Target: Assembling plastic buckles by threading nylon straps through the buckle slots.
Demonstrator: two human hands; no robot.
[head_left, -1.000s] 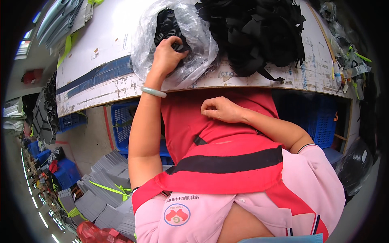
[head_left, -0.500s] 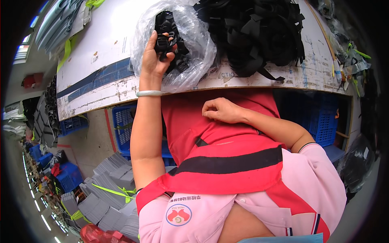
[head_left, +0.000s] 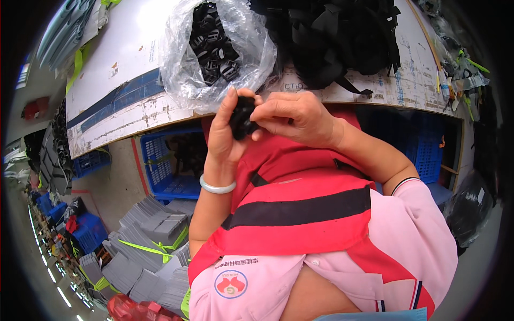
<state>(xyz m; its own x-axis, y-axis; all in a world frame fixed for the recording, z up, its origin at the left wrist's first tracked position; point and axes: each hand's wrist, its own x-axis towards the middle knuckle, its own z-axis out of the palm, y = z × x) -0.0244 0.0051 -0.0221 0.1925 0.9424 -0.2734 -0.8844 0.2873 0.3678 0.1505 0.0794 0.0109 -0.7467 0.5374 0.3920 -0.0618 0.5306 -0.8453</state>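
Observation:
My left hand (head_left: 220, 136), a pale bangle at its wrist, cups a handful of black plastic buckles (head_left: 244, 119) in front of the table edge. From the right, my right hand (head_left: 300, 116) meets it, thumb and fingers pinched at the side of a buckle in that handful. The exact piece between those fingertips is partly hidden. Just beyond both hands lies a clear plastic bag (head_left: 175, 72), its mouth open, with many more black buckles (head_left: 214, 48) inside. To its right is a heap of black webbing straps (head_left: 342, 45), one end hanging toward the table edge.
The worn white tabletop (head_left: 128, 59) carries a dark blue band. Under it stand blue crates (head_left: 155, 166), another at the right (head_left: 428, 155). Stacked grey sheets (head_left: 144, 235) tied with yellow-green strips lie at lower left. Clear plastic scraps (head_left: 455, 69) hang at the far right.
My left hand has come out of the bag, back toward me, with a handful of buckles. My right hand has risen from my lap and now touches that handful.

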